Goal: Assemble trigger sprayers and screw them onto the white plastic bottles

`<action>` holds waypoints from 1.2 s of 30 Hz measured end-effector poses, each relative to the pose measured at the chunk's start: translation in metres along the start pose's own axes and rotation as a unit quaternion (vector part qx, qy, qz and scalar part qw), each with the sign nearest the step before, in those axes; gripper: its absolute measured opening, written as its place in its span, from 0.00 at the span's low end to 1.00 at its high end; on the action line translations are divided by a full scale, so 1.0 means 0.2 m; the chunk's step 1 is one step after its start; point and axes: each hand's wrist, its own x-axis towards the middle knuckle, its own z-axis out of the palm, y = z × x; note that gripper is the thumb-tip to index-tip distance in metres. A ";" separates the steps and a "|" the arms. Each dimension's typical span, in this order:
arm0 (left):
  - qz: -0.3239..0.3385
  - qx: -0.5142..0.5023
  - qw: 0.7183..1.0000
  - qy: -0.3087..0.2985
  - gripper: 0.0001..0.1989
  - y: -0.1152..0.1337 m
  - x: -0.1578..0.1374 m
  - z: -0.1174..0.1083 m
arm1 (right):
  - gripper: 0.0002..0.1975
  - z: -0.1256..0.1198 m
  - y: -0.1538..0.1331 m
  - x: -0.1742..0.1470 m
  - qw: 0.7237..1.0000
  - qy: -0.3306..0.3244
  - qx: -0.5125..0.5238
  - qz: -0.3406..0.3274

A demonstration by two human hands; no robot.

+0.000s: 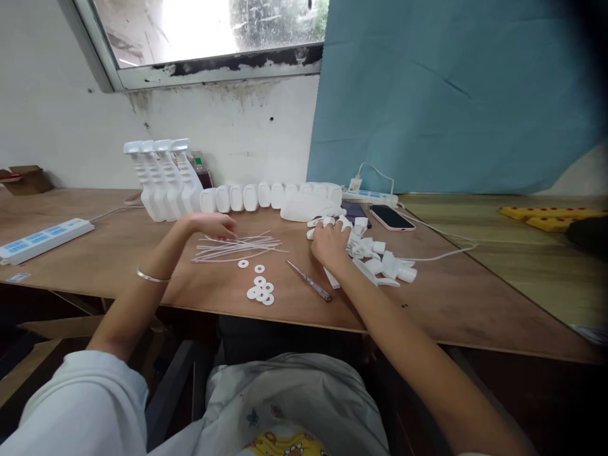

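My left hand is at the far left end of a loose bunch of thin white tubes. Its fingers bend downward and look closed; whatever they may hold is hidden. My right hand reaches into a pile of white trigger spray heads, its fingers curled over one spray head at the pile's left side. Several flat white washers lie nearer the front edge, some overlapping. Between them and my right arm rests a screwdriver with a clear handle.
Several white bottles stand at the back left, and more lie in a row by the wall. A phone and a power strip are behind the spray heads. Another power strip lies at the left.
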 end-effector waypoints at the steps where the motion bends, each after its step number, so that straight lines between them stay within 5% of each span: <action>1: 0.066 -0.034 0.993 -0.091 0.13 0.08 0.01 0.02 | 0.15 0.00 0.00 0.00 1.000 -0.007 -0.003 -0.004; 3: 0.145 -0.040 0.973 -0.176 0.13 0.21 0.02 0.06 | 0.15 0.01 0.01 0.01 1.000 -0.007 -0.010 -0.011; 7: 0.174 0.050 0.974 -0.134 0.15 0.33 0.08 0.15 | 0.15 0.02 0.01 0.03 1.000 0.007 -0.011 -0.016; 16: 0.235 0.026 0.962 -0.140 0.16 0.30 0.15 0.26 | 0.14 0.02 0.01 0.03 0.999 0.003 -0.012 -0.031; 21: 0.259 -0.019 0.958 -0.125 0.18 0.26 0.18 0.28 | 0.13 0.02 -0.01 0.04 0.993 0.077 0.068 -0.055; 24: 0.254 -0.027 0.957 -0.135 0.16 0.24 0.20 0.29 | 0.13 0.02 -0.05 0.05 0.963 0.124 0.239 -0.021; 28: 0.277 -0.057 0.953 -0.110 0.14 0.23 0.19 0.29 | 0.15 0.03 -0.09 0.04 0.851 0.149 0.503 0.016; 31: 0.303 -0.155 0.939 -0.056 0.13 0.25 0.17 0.27 | 0.15 0.04 -0.09 0.03 0.795 0.191 0.576 -0.009; 33: 0.324 -0.242 0.915 -0.005 0.12 0.27 0.15 0.27 | 0.14 0.03 -0.09 0.02 0.797 0.217 0.561 -0.042; 36: 0.342 -0.356 0.868 0.062 0.13 0.29 0.14 0.27 | 0.11 0.02 -0.09 0.01 0.836 0.224 0.493 -0.090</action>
